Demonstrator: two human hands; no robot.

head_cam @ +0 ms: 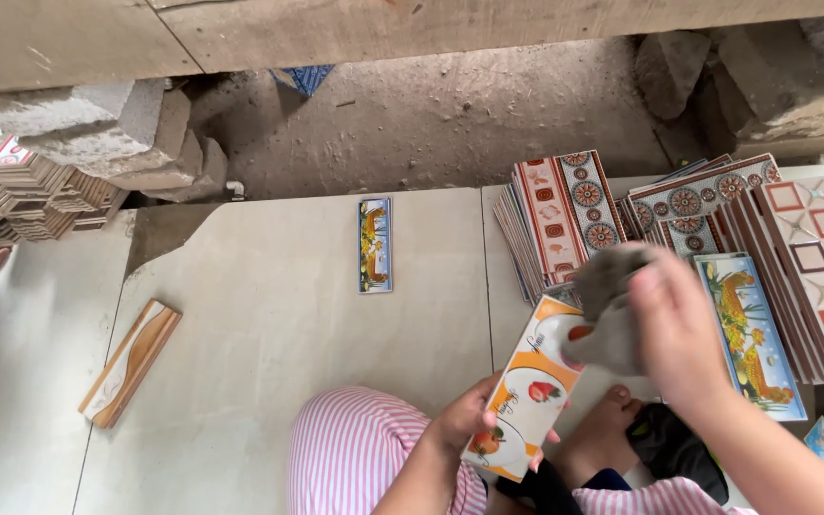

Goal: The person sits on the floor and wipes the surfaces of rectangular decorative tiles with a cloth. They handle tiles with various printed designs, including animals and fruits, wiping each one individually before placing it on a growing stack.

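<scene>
The pale floor (269,315) lies open across its middle, broken only by a narrow picture tile (375,245) near the far edge and a wavy orange trim tile (131,362) well to the left. To the right, leaning tile stacks (565,215) crowd the way; stone blocks (116,129) and another stack (21,191) close the far left

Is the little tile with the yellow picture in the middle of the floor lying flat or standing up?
Lying flat. The small tile rests face up on the pale floor slab, picture fully showing, nothing propping it.
</scene>
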